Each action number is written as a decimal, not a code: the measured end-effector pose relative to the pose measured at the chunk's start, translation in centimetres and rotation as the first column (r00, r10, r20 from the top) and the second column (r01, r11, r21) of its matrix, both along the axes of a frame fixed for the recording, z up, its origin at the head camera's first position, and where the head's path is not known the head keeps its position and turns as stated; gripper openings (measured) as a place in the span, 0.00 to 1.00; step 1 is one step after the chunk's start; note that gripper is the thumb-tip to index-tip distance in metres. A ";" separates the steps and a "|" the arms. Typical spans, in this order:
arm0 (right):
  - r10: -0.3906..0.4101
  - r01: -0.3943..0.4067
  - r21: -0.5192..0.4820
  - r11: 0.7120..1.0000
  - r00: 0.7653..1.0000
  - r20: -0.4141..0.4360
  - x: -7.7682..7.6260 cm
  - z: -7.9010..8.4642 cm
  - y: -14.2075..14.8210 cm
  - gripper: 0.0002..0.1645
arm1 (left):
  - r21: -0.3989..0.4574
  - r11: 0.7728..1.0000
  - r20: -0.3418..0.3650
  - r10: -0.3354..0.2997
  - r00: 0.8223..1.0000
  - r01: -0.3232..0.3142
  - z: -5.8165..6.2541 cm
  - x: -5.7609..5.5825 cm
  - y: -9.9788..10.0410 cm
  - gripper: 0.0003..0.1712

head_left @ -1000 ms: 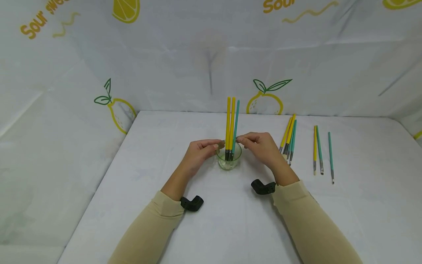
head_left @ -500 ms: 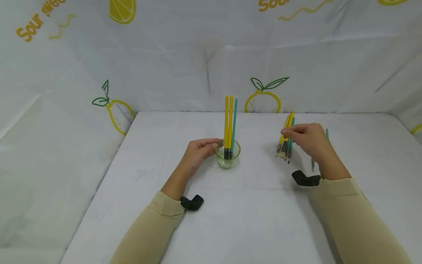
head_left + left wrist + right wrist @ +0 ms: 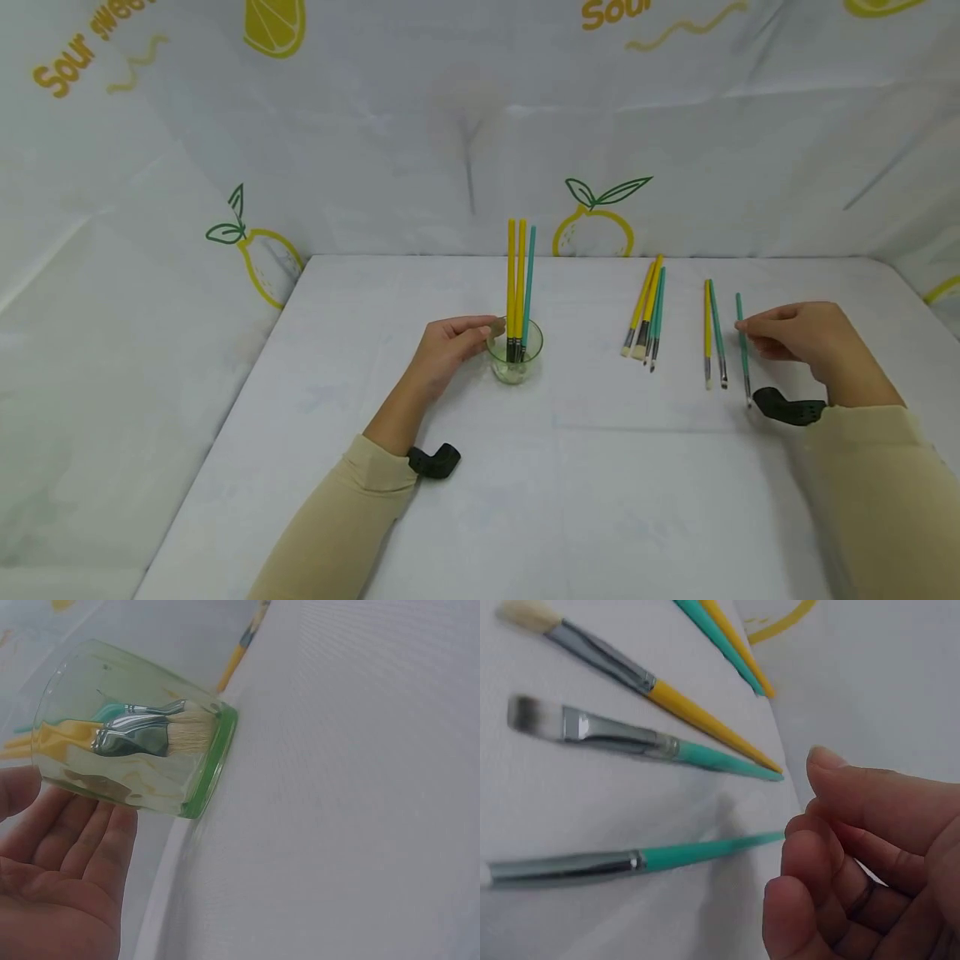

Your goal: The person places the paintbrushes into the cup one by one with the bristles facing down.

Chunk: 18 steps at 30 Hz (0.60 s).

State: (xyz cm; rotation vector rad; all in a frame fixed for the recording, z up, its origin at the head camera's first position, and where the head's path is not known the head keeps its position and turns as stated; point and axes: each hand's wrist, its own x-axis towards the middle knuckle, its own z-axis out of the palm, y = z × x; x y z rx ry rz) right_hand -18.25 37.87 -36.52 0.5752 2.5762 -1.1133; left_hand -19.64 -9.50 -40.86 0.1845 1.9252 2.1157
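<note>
My left hand (image 3: 446, 354) holds a greenish clear glass (image 3: 513, 377) by its left side, the thumb near the rim. Two yellow paintbrushes (image 3: 516, 283) and a teal paintbrush (image 3: 529, 279) stand in it, bristles down; the bristles (image 3: 191, 733) show through the wall in the left wrist view. Far to the right, my right hand (image 3: 810, 342) is over the handle of a lone teal paintbrush (image 3: 742, 350) lying on the table. In the right wrist view, the thumb and the loosely bent fingers (image 3: 806, 855) are apart, with nothing between them, close to that brush's handle end (image 3: 757, 841).
Left of the lone brush lie a yellow paintbrush (image 3: 707, 333) and a teal paintbrush (image 3: 717, 333) side by side. Between them and the glass is a bunch of several yellow and teal brushes (image 3: 647, 312). Behind the white table (image 3: 600, 500) hangs a lemon-printed cloth (image 3: 420, 133).
My right hand has left the glass rim and swept right, past the bunch of brushes, to the lone teal brush. The left hand stays at the glass.
</note>
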 end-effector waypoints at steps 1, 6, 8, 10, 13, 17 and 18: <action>-0.015 0.015 0.005 1.000 1.000 -0.002 0.0 -0.4 0.1 0.30 | 0.002 1.000 -0.001 -0.001 1.000 0.001 0.0 0.0 0.0 0.17; -0.021 0.021 0.003 1.000 0.999 0.029 -0.3 -1.6 0.8 0.35 | 0.001 1.000 -0.001 0.004 1.000 -0.004 -0.1 -0.1 0.0 0.17; -0.018 0.019 -0.016 1.000 0.998 0.055 -0.3 -1.9 1.0 0.37 | 0.001 1.000 0.002 0.004 1.000 -0.004 -0.1 -0.1 0.1 0.17; -0.017 0.020 -0.031 0.999 0.997 0.077 -0.4 -2.0 1.1 0.38 | -0.002 1.000 0.007 0.006 1.000 -0.006 -0.1 -0.1 0.1 0.17; 0.001 0.003 -0.043 0.999 0.995 0.096 -0.8 -2.0 1.2 0.37 | -0.007 1.000 0.012 0.009 1.000 -0.009 -0.1 -0.1 0.1 0.17; 0.036 -0.032 -0.030 0.999 0.991 0.129 -1.4 -1.7 1.0 0.31 | -0.014 1.000 0.010 0.012 1.000 -0.012 0.0 -0.1 0.1 0.17; 0.051 -0.048 -0.027 0.998 0.989 0.140 -1.6 -1.6 1.0 0.29 | -0.011 1.000 0.007 0.010 1.000 -0.010 0.0 -0.1 0.1 0.17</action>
